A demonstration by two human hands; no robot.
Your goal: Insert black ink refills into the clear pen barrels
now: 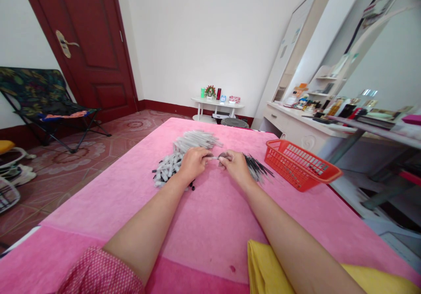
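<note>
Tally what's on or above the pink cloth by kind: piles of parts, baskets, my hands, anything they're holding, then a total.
Piles: 3 (pale slim tubes, shorter pale pieces mixed with black ones, dark slim rods)
Baskets: 1 (red basket)
Hands: 2 (left hand, right hand)
Held: 1 (thin pale piece)
Total: 7

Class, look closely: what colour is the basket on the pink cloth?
The basket is orange-red; it shows best in the head view.
</note>
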